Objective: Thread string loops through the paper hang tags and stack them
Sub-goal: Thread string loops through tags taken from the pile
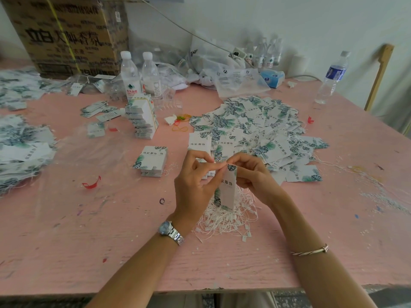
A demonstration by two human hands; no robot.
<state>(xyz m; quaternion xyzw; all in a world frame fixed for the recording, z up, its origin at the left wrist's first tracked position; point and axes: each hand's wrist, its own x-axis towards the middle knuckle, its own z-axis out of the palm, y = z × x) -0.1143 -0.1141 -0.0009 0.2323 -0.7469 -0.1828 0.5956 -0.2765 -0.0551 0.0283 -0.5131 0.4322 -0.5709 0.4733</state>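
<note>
Head view, threading step. We held one hang tag [227, 193] upright over the pile of string loops [224, 221] at the near middle of the pink table [106, 236], so that a fresh loop lay directly beneath the work. Our right hand [252, 175] pinched the tag's top edge between thumb and forefinger, steadying the end where the hole should be. Our left hand [194, 176] met it there, thumb and forefinger pressed together at the same corner, the other fingers curled. A loop was probably nipped between those fingertips, but it was too fine to make out. The tag hung lengthwise from the pinch, its lower end just above the strings, which left the top free for threading. To the left and slightly farther, a squared stack of tags [152, 160] sat within easy reach, in our judgement the unthreaded supply. Farther off to the right, a loose heap of tags [258, 123] with trailing strings likely held threaded pieces, not yet stacked.
</note>
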